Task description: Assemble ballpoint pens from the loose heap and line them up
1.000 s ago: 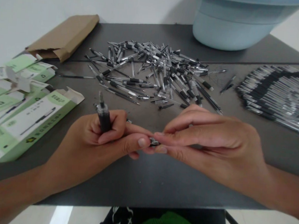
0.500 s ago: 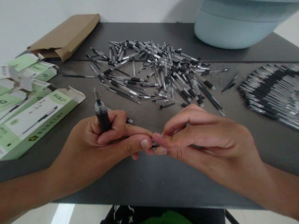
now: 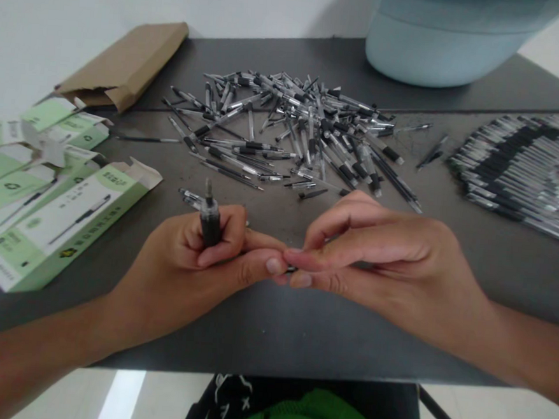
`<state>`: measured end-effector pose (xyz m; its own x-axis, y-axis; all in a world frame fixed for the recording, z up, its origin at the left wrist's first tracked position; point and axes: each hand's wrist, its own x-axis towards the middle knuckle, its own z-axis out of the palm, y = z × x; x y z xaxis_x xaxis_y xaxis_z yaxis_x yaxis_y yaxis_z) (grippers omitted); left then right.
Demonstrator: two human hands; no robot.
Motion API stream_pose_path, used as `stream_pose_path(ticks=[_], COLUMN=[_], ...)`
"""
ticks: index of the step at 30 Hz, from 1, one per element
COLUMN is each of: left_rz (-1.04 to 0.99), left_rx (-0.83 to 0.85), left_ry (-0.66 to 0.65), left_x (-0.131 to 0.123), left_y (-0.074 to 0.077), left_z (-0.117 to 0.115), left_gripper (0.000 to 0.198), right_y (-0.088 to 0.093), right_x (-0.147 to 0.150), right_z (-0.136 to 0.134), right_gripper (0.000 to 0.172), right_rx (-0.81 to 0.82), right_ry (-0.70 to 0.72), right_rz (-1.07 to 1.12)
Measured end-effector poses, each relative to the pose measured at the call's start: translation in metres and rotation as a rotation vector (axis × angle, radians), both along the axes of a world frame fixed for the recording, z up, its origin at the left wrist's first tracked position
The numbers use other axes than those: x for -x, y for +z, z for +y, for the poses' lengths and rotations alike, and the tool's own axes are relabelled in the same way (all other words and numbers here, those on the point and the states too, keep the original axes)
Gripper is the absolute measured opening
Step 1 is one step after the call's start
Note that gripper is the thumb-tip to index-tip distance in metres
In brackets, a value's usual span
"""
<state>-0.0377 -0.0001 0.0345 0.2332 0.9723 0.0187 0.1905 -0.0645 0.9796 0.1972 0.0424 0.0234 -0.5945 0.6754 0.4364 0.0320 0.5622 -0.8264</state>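
My left hand (image 3: 208, 268) is closed, its curled fingers round a pen (image 3: 210, 225) with a black grip. The pen's tip end points upward and slightly away from me. My left thumb and forefinger also pinch toward my right hand (image 3: 376, 261). The right hand's thumb and fingertips are pressed together, touching the left fingertips. Between both sets of fingertips shows a sliver of a small dark piece (image 3: 291, 270), mostly hidden. Just behind the left hand lies a pen with a clear end (image 3: 190, 197).
Beyond my hands spreads a loose heap of pens and pen parts (image 3: 309, 122). Pens lie in neat rows (image 3: 526, 163) at right. Green-white pen boxes (image 3: 83, 205) and a brown paper bag (image 3: 127, 61) are at left. A pale blue tub (image 3: 434, 54) stands at the back.
My left hand has shifted slightly right, and the pen in it stands more upright. The fingertips of both hands remain together. The view has tilted a little.
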Motion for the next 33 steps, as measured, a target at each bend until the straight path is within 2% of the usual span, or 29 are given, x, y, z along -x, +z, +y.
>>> stream_pose_path(ticks=[3, 5, 9, 14, 19, 23, 28, 33], left_rz=[0.089, 0.104, 0.031, -0.090, -0.102, -0.162, -0.127, 0.012], left_rx=[-0.086, -0.079, 0.079, 0.203, 0.256, 0.288, 0.227, 0.082], left_ry=[0.019, 0.037, 0.109, 0.149, 0.125, 0.074, 0.043, 0.089], left_x=[0.000, -0.001, -0.005, -0.008, -0.002, 0.003, 0.005, 0.004], left_y=[-0.001, 0.000, 0.006, 0.010, 0.006, 0.009, 0.014, 0.016], left_z=[-0.003, -0.002, 0.001, 0.008, 0.014, 0.014, 0.014, 0.010], left_gripper=[0.054, 0.053, 0.058, 0.064, 0.058, 0.055, 0.059, 0.062], right_y=[-0.001, 0.000, 0.000, 0.000, -0.001, -0.001, 0.001, -0.003], right_x=[0.001, 0.002, 0.002, 0.001, -0.001, -0.002, -0.002, -0.002], right_z=[0.001, 0.001, 0.003, 0.007, 0.011, 0.011, 0.010, 0.011], right_gripper=[0.009, 0.015, 0.021, 0.017, 0.019, 0.021, 0.019, 0.013], right_rx=[0.018, 0.024, 0.013, 0.015, -0.009, -0.025, -0.059, -0.115], right_ry=[0.006, -0.022, -0.063, -0.048, -0.048, -0.082, -0.049, -0.003], right_rz=[0.042, 0.058, 0.062, 0.058, 0.072, 0.070, 0.098, 0.096])
